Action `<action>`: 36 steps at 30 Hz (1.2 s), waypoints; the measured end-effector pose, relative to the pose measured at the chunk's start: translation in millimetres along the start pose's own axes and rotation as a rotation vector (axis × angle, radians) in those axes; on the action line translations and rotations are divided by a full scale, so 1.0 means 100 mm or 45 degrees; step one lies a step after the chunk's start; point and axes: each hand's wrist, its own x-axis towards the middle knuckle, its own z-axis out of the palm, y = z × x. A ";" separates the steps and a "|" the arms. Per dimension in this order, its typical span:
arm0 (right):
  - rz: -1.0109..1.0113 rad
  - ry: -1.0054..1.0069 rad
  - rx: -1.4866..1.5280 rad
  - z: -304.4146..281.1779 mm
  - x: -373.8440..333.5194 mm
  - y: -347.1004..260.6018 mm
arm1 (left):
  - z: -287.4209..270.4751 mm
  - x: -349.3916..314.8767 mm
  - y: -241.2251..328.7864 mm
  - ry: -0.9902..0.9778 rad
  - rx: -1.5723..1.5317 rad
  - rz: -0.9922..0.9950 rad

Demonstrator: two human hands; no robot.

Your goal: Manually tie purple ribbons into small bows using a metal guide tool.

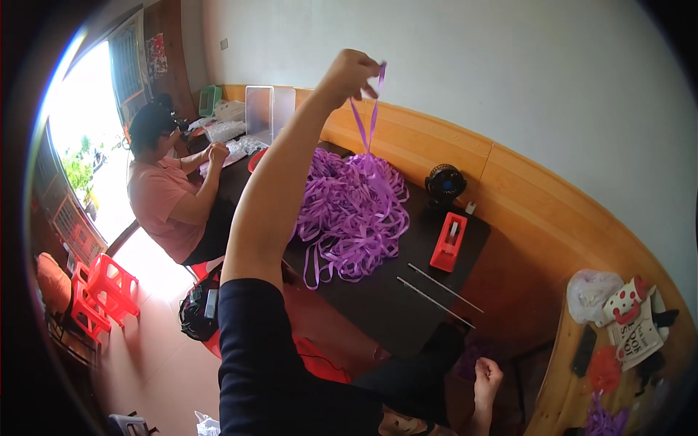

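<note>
My left hand (356, 75) is raised high over the dark table (349, 305), its fingers pinched on a purple ribbon (371, 134). The ribbon hangs in a narrow loop and runs down to a large tangled heap of purple ribbon (352, 211) on the tabletop. Low at the right, beside my lap, my right hand (487, 381) is closed with curled fingers. Whatever it may hold cannot be made out. Some purple ribbon (471, 361) shows dimly near that hand, below the table's edge.
Two thin metal rods (440, 294), a red tape dispenser (448, 242) and a black fan (445, 183) are right of the heap. A person in pink (171, 192) works at the table's left. The wooden bench (560, 385) bears bags, a dark phone-like object and purple ribbon.
</note>
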 end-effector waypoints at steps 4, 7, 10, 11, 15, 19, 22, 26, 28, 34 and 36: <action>-0.003 -0.015 -0.015 -0.03 -0.02 -0.02 | 0.06 -0.06 0.08 -0.020 -0.079 0.172; -0.009 -0.018 0.026 0.02 -0.02 -0.02 | -0.11 0.00 0.13 0.157 -0.407 0.289; -0.003 -0.026 0.023 0.01 0.00 -0.04 | -0.12 -0.02 0.05 0.066 -0.257 0.189; -0.004 -0.029 0.021 -0.02 0.02 -0.04 | -0.07 -0.03 0.05 0.041 -0.347 0.237; -0.066 -0.002 0.047 0.09 -0.02 -0.14 | -0.23 -0.03 -0.03 0.119 -0.688 0.277; -0.244 -0.171 0.197 0.35 0.02 -1.01 | -0.15 -0.15 0.20 -0.016 -0.518 0.274; -0.429 -0.406 0.227 0.65 0.13 -1.76 | -0.14 -0.25 0.32 -0.090 -0.591 0.350; -0.602 -0.658 0.234 1.34 0.45 -2.27 | -0.22 -0.38 0.42 -0.153 -0.627 0.386; -0.574 -0.699 0.337 1.77 0.57 -2.50 | -0.21 -0.42 0.48 -0.154 -0.631 0.376; -0.967 -0.424 0.330 2.92 0.97 -2.77 | -0.14 -0.45 0.51 -0.171 -0.689 0.384; -0.661 -0.714 0.476 2.90 1.05 -2.70 | -0.23 -0.40 0.40 -0.199 -0.708 0.394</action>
